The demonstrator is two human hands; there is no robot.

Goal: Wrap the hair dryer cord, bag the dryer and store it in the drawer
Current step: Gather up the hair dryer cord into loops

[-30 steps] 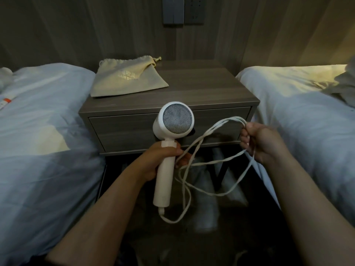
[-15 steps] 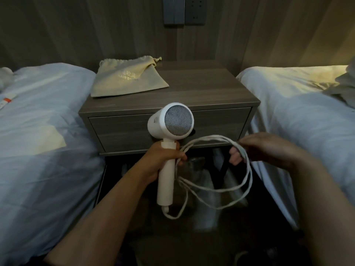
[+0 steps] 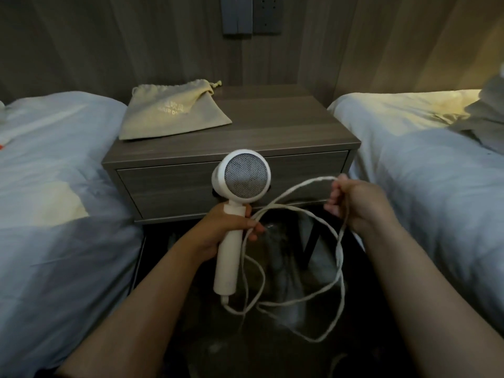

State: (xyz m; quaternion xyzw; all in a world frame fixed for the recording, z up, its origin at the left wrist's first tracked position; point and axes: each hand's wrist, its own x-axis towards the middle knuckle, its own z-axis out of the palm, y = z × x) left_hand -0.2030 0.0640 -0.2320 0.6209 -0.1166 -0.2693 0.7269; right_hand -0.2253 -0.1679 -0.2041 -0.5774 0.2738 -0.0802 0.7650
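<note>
My left hand [image 3: 227, 226] grips the handle of a white hair dryer [image 3: 241, 181], held upright with its mesh back facing me, in front of the shut drawer [image 3: 169, 186]. Its white cord [image 3: 338, 257] hangs in loose loops below and to the right. My right hand [image 3: 351, 203] is closed on a stretch of that cord, level with the drawer front. A beige drawstring bag [image 3: 171, 113] lies flat on the left of the nightstand top [image 3: 272, 126].
Two beds with white covers flank the nightstand, one on the left [image 3: 54, 200] and one on the right [image 3: 436, 173]. A switch panel and socket [image 3: 251, 15] sit on the wooden wall behind. The floor between the beds is dark.
My right hand went down and left, then came back up and right holding the cord, and the loops beneath now hang wider. The dryer has stayed nearly in place.
</note>
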